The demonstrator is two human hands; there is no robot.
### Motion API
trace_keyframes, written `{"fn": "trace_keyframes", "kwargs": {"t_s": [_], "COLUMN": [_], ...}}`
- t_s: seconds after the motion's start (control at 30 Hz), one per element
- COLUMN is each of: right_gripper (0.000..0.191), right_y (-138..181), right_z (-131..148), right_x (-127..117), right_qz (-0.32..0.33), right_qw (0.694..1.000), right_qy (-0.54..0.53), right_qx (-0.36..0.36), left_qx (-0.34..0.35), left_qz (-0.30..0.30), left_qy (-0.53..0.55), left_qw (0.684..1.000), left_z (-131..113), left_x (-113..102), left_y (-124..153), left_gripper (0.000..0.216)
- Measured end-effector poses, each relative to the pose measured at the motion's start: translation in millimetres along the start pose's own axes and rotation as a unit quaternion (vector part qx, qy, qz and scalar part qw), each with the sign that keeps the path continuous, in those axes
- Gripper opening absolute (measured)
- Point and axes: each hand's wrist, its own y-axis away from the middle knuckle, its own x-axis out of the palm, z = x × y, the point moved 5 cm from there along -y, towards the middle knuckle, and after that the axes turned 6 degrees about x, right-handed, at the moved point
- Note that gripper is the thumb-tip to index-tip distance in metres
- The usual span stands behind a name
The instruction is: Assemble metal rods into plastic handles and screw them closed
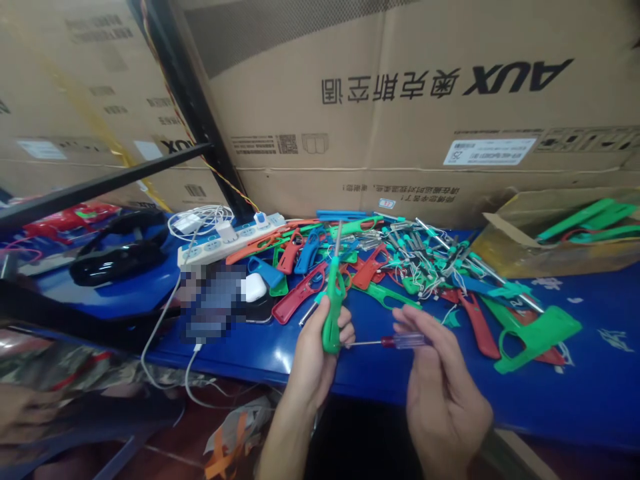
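Observation:
My left hand (316, 347) is wrapped round the handle of a green gas lighter (332, 313), its metal tube pointing up. In my right hand (440, 380) is a small screwdriver (403, 341) with a clear purple-red handle, held between thumb and fingers. The screwdriver's thin shaft reaches left to the side of the lighter's handle; whether the tip sits in a screw cannot be made out. Just behind my hands lie loose lighter shells, among them a red one (300, 297) and a green one (540, 337).
A heap of small metal and wired lighter parts (420, 260) spreads over the blue table (370, 373). An open carton (555, 257) with green shells stands right. A power strip (235, 240), a white earbud case (253, 287) and cables lie left. Large cartons (400, 87) stand behind.

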Motion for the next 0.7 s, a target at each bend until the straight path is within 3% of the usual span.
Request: {"fn": "trace_keyframes", "kwargs": {"t_s": [0.1,0.17,0.23,0.37,0.43,0.57,0.7], "right_gripper": [0.027,0.026,0.021,0.027,0.023,0.017,0.034], "right_y": [-1,0,0,-1,-1,-2,-3], "right_z": [1,-1,-9,-27,-28,-26,-27], "right_x": [-2,-5,-5,9,11,6,10], "right_qz": [0.024,-0.022,-0.059,0.038,0.048,0.000,0.072], "right_qw": [0.998,0.997,0.997,0.997,0.995,0.997,0.995], "right_qy": [-0.049,-0.053,-0.035,-0.026,-0.057,-0.058,-0.034], "right_qx": [-0.031,-0.059,-0.033,0.069,0.068,0.043,0.058], "left_qx": [-0.003,-0.003,0.002,0.035,0.044,0.030,0.036], "left_qz": [0.006,0.005,-0.008,-0.046,-0.056,-0.064,-0.084], "left_qy": [0.013,0.019,0.024,0.022,0.009,-0.019,-0.007], "left_qw": [1.000,1.000,1.000,0.998,0.997,0.997,0.996], "left_z": [-1,-1,-2,-7,-9,-9,-10], "left_x": [-1,-2,-3,-6,-6,-6,-7], "left_y": [0,0,0,2,4,5,5], "left_gripper": [0.031,0.031,0.031,0.035,0.038,0.044,0.043]}}
